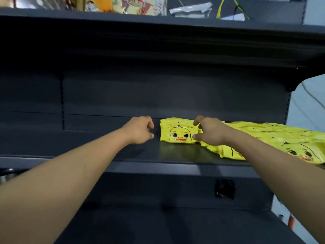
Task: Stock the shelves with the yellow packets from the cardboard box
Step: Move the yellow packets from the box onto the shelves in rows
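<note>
1. Dark metal shelf (105,138) w/ dark back panel; upper shelf (158,22) above carries mixed printed packs, blurred.
2. Yellow packet (177,132), duck-face print, lies flat on the shelf, face fwd, near the back panel. More yellow packets (274,138) lie to its right in a loose overlapping row, partly under the right forearm.
3. Right hand (211,131): fingers curled over the packet's right end, thumb at its lower edge; appears to pinch it, contact prob. light.
4. Left hand (140,129): just beside the packet's left end, not touching; fingers loosely curled, holds nothing.
5. Cardboard box: not in view.
6. Judged step: squaring the packet into line; left part of shelf unfilled, so task seems early.
7. Risks: (a) soft film pack may buckle or skew if pushed from one end only; (b) right forearm passes over the row, so a careless pull-back could drag packets toward the front lip and off; (c) slick wrappers overlap, so the row may slide.
</note>
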Motion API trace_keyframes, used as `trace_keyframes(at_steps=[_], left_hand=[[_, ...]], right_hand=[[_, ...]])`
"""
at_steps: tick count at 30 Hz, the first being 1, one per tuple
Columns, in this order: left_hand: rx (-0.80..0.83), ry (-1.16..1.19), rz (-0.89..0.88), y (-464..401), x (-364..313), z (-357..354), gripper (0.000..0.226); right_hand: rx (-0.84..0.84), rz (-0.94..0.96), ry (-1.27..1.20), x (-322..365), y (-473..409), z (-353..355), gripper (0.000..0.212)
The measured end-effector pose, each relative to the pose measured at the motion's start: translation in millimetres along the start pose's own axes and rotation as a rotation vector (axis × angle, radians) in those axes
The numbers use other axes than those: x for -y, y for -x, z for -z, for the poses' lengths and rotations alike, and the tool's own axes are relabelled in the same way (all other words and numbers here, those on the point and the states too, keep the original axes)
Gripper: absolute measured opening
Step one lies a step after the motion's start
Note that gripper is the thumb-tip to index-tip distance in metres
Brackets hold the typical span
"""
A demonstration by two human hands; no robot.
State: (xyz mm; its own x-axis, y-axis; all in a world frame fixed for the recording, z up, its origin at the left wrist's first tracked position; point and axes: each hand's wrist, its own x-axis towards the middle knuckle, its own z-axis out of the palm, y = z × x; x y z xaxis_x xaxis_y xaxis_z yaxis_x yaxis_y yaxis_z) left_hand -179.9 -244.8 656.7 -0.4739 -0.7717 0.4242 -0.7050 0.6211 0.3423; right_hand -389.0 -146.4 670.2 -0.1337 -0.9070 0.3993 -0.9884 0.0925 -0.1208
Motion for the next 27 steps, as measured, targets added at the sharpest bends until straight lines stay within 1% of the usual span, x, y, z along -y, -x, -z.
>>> trace_keyframes(at_steps=[7,14,19,27], left_hand=[[0.081,0.071,-0.022,80.9,14.0,2.0,0.029],[0.179,0.079,0.010,146.4,30.2,-17.5,0.028],[0.341,0.016,0.059,192.1,49.5,-55.7,0.033],[0.627,0.003,0.264,285.7,86.0,-146.6,0.029]], right_hand=[[0.063,-0.021,-0.085,60.3,69.8,-21.7,0.055],[0.156,-0.014,-0.201,85.0,123.7,-60.2,0.053],[0.314,0.021,-0.227,87.3,163.4,-109.8,0.052],[0.638,0.010,-0.290,63.9,240.3,-217.4,0.045]])
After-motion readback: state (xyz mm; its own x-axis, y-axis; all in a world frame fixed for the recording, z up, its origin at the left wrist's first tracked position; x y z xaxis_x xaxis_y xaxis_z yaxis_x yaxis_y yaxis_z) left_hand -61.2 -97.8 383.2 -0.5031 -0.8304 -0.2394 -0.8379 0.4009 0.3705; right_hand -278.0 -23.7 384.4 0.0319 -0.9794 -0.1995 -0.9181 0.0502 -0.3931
